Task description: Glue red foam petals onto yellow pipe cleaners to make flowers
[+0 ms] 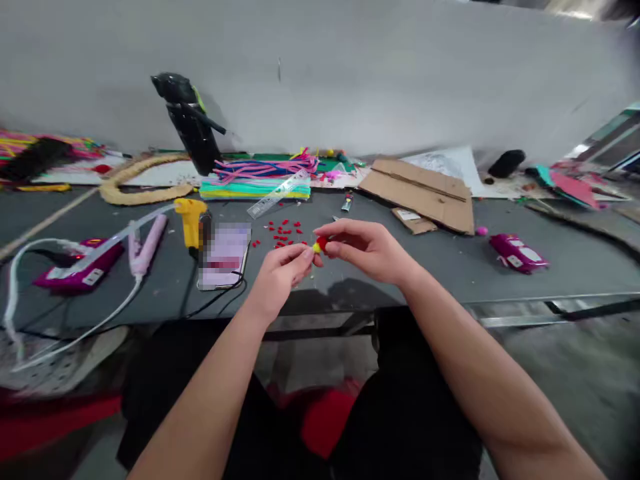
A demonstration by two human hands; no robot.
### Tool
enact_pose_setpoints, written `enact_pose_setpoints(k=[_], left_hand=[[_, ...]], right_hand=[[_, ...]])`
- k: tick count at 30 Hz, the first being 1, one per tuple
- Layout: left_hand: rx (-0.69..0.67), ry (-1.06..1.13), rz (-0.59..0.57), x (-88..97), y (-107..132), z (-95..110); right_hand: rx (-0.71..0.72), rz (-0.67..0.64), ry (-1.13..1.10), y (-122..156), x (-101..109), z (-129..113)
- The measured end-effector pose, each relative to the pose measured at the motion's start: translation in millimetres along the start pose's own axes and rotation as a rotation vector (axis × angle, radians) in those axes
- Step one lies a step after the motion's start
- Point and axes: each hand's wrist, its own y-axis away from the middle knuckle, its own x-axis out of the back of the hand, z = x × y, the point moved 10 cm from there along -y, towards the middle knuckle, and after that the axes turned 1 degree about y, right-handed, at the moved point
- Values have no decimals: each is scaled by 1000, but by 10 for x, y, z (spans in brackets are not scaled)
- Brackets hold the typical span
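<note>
Near the middle of the frame, your two hands meet over the table, and the small piece you are working on sits between them: a yellow bit beside a red ball. Your left hand has thumb and forefinger pinched on the yellow bit; your right hand comes in from the other side, with its fingertips closed on the red ball. The two colours touch, but you cannot tell from here whether they are fixed together or only pressed.

As far as it shows, you have one piece partly made up, with both hands committed to it. Left of your fingers, at the centre of the frame, a scatter of red scraps lies loose, joined to nothing, so that supply looks largely unused. No finished copy of the piece can be made out on the table.

Left of centre, the glue gun rests out of your hands, next to the phone. Above the scraps, the ruler lies across the bundled strips, also untouched. Over at right of centre, the cardboard and a pink ball lie well apart from your hands.
</note>
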Motion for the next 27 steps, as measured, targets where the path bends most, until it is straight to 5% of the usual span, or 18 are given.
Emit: enact_pose_setpoints(k=[6,13,27], left_hand=[[69,4,-46,-56,1,-49],[-148,-361,129,58,27,186],[-211,-508,131,77,13,193]], right_hand=[[-1,36,34,-6,8,13],[-33,89,85,-17,50,51],[99,-6,184,20,30,-103]])
